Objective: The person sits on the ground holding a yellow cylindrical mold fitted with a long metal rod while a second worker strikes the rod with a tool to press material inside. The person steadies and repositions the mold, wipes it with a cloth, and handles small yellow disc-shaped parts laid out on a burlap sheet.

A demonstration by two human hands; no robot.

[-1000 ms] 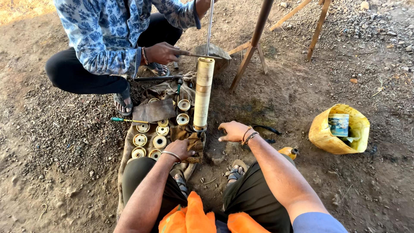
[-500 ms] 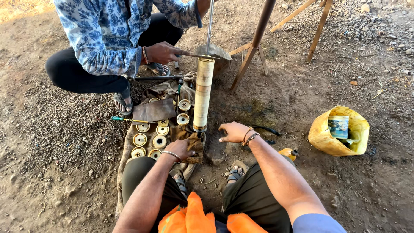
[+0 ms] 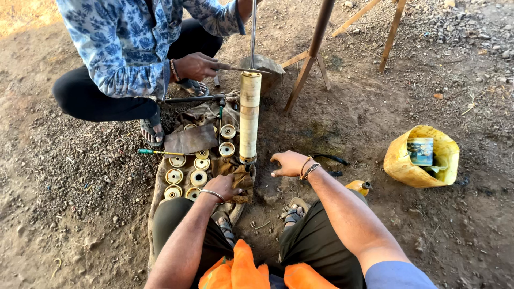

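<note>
Seen from above, a person squats on bare dirt with both hands at the foot of a tall, upright, cream-coloured metal cylinder (image 3: pixel 250 118). The left hand (image 3: pixel 225 186), a metal bangle on its wrist, rests on a crumpled brown rag (image 3: pixel 235 174) just beside the cylinder's base; its fingers curl over the cloth, though whether they truly grip it I cannot tell. The right hand (image 3: pixel 289 163) lies palm down on the ground on the other side of the base, fingers spread, its grip open and holding nothing.

The cylinder stands at the edge of a dirty cloth mat (image 3: pixel 160 184). On the mat lie about 9 round brass rings (image 3: pixel 184 176) in rough rows, well apart from the cylinder, with a flat rusty metal sheet (image 3: pixel 190 140) above them and a green-handled screwdriver (image 3: pixel 155 152) beside them.

Opposite, a co-worker in a blue floral shirt crouches; that person's hand (image 3: pixel 195 65) holds a thin flat tool (image 3: pixel 249 69) across the cylinder's top.

Judging by this, the assembly looks taken apart: many parts laid out, the cylinder being worked at its top, and nothing refitted yet.

A yellow bag (image 3: pixel 423 155) sits well to the right.
</note>
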